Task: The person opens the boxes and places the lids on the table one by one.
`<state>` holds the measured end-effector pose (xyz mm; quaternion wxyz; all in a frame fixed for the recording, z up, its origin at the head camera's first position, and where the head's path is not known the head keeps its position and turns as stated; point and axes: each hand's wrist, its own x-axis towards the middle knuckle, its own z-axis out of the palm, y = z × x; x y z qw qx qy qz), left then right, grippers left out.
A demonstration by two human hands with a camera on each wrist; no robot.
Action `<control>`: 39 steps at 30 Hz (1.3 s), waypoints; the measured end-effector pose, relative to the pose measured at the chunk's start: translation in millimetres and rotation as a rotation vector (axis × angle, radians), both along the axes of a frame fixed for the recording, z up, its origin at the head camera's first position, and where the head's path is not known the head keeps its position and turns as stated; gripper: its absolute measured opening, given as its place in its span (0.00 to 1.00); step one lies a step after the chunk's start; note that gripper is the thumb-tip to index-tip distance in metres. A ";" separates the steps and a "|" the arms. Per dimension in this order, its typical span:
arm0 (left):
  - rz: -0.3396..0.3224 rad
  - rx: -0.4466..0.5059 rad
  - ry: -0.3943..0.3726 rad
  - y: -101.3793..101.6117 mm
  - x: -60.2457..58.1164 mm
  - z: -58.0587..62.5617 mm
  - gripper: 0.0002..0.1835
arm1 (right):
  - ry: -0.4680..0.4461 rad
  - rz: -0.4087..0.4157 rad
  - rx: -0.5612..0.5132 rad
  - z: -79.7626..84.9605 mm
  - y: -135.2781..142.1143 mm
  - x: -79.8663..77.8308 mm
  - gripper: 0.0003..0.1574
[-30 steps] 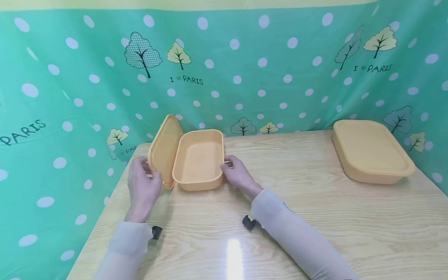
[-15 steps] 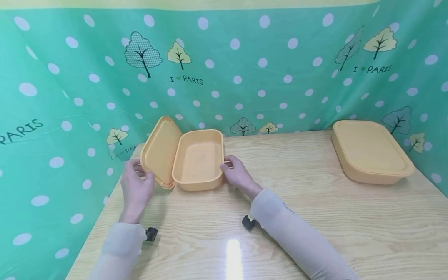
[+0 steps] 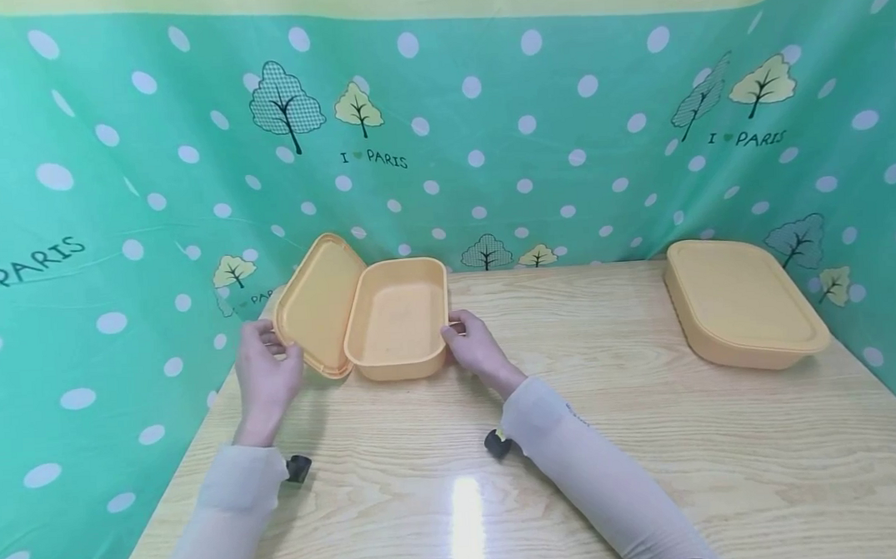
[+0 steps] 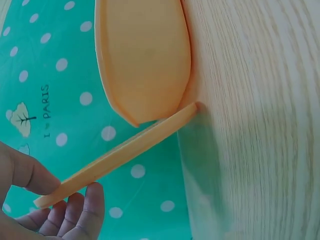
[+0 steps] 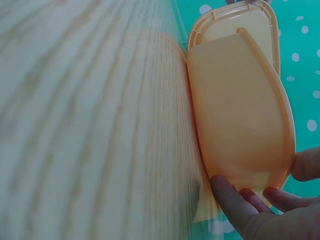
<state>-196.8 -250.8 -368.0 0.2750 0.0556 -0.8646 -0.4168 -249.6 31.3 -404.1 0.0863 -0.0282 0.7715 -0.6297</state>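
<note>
A pale orange plastic food box stands uncovered on the table, its inside bare. Its matching lid leans outward at the box's left side, its lower edge down on the table by the box. My left hand pinches the lid's outer edge; in the left wrist view the thumb lies on one face and the fingers on the other. My right hand grips the box's right side, the thumb at the rim and the fingers against the outer wall in the right wrist view.
A second orange box, lid on, sits at the right of the wooden table. Behind and at the sides hangs a green dotted curtain. Light glares on the table's front.
My left hand has moved left, tilting the lid further outward, away from the box. The right hand and the box have stayed in place.
</note>
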 end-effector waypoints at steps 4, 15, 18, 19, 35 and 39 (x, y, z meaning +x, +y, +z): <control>-0.002 0.021 -0.023 -2.4 1.6 0.6 0.22 | -0.002 0.001 0.013 -0.1 -0.3 -0.6 0.26; 0.033 0.030 -0.098 -8.0 2.5 0.6 0.27 | -0.009 0.000 0.024 -1.0 -0.3 -0.2 0.26; 0.033 0.028 -0.098 -8.4 2.7 0.6 0.27 | -0.009 -0.002 0.024 -1.0 -0.5 -0.4 0.26; 0.033 0.030 -0.098 -8.4 2.9 0.7 0.27 | -0.008 -0.003 0.026 -1.2 -0.5 -0.5 0.26; 0.071 0.026 -0.195 -16.5 4.8 -1.3 0.31 | -0.007 -0.004 0.028 -0.1 -0.9 -0.9 0.26; 0.077 0.015 -0.216 -19.0 4.6 -0.9 0.32 | -0.010 -0.005 0.033 0.0 -1.0 -0.8 0.26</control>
